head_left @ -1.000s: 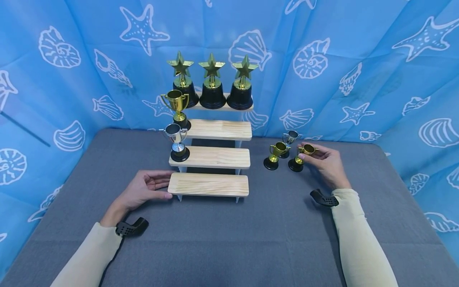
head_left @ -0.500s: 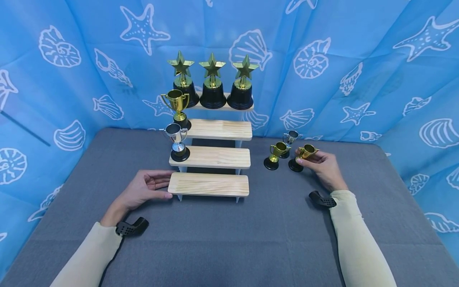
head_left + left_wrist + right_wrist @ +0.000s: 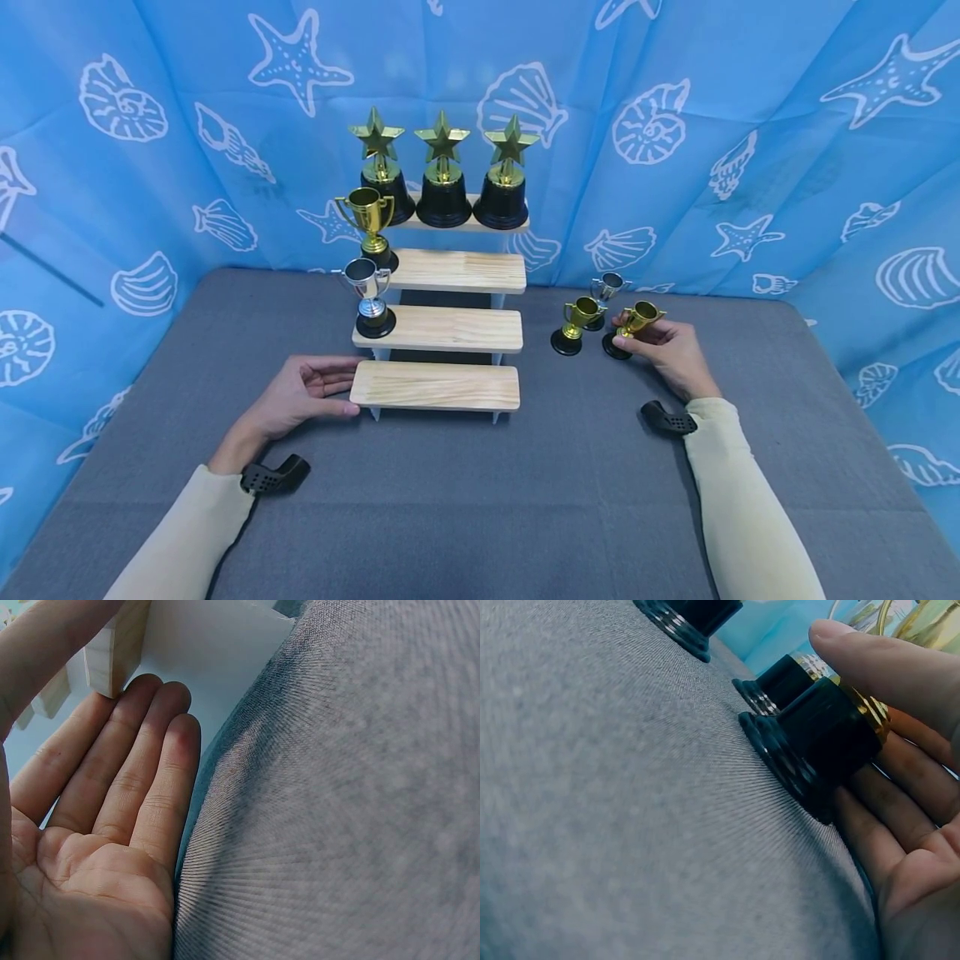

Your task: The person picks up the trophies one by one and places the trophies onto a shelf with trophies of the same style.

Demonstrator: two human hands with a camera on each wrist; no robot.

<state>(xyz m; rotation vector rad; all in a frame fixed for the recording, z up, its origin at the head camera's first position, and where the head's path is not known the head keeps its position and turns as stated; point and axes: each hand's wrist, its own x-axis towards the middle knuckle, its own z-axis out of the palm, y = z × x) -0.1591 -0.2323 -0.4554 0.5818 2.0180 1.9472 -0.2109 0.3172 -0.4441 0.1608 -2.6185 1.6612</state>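
My left hand (image 3: 296,400) is at the left end of the lowest wooden step of a tiered display stand (image 3: 435,386), fingers extended. In the left wrist view its fingertips (image 3: 174,697) touch or nearly touch the board's end (image 3: 120,649). My right hand (image 3: 671,350) has thumb and fingers around the lower part of a small gold trophy cup (image 3: 643,315), upright on the cloth. The right wrist view shows its black base (image 3: 817,742) between thumb and fingers. Beside it stand another gold trophy cup (image 3: 582,315) and a silver trophy cup (image 3: 610,287).
Three gold star trophies (image 3: 442,171) line the top step. A gold cup (image 3: 367,217) stands at the left of the step below, and a silver cup (image 3: 369,292) one step lower. Grey cloth (image 3: 480,517) covers the table; a blue shell-patterned curtain (image 3: 712,125) hangs behind.
My right hand has shifted slightly left and down around the gold trophy cup, its thumb now lower by the stem. The cup has barely moved. My left hand stays put.
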